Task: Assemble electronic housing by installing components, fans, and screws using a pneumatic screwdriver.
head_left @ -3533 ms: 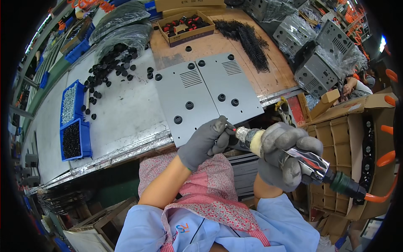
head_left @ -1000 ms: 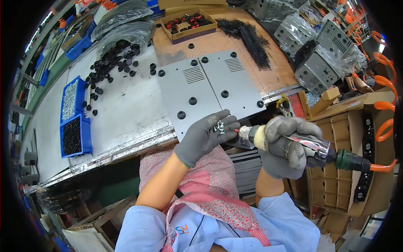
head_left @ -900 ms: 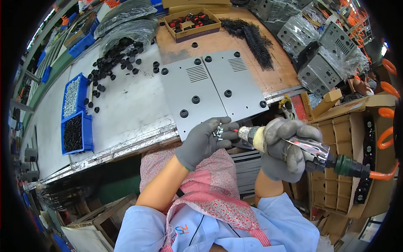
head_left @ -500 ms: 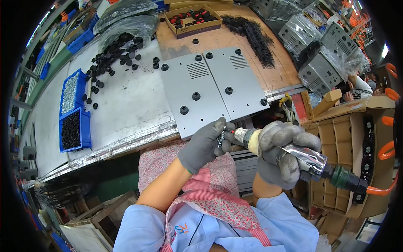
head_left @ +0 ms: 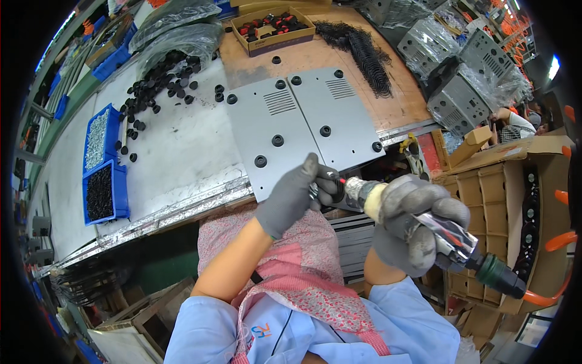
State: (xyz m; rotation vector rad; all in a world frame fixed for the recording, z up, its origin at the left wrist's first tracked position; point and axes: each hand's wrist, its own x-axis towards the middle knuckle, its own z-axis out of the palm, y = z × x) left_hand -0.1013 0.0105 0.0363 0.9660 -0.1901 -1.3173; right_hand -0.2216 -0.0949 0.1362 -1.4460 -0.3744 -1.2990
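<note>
My left hand (head_left: 288, 200), in a grey glove, is closed at the near edge of the left grey metal panel (head_left: 260, 124). Small silvery screws (head_left: 313, 192) show between its curled fingers. Gripped in my gloved right hand (head_left: 412, 218) is a pneumatic screwdriver (head_left: 448, 239), its tip pointing left toward the left hand's fingertips. Whether the tip touches a screw is hard to tell. The right grey panel (head_left: 336, 115) lies beside the left one. Round black feet (head_left: 277, 141) sit on both panels, mostly near corners and edges.
Blue bins of silver screws (head_left: 96, 142) and black screws (head_left: 100, 193) stand at left, near a heap of black feet (head_left: 160, 85). Behind the panels are a cardboard box (head_left: 273, 40) and black wire-like parts (head_left: 361, 51). An orange hose (head_left: 545, 298) trails right beside a divided carton (head_left: 485, 224).
My right hand and the screwdriver have moved slightly right, and the tip sits a little farther right. The left hand has turned, hiding more of the screws. The whole view has shifted a little.
</note>
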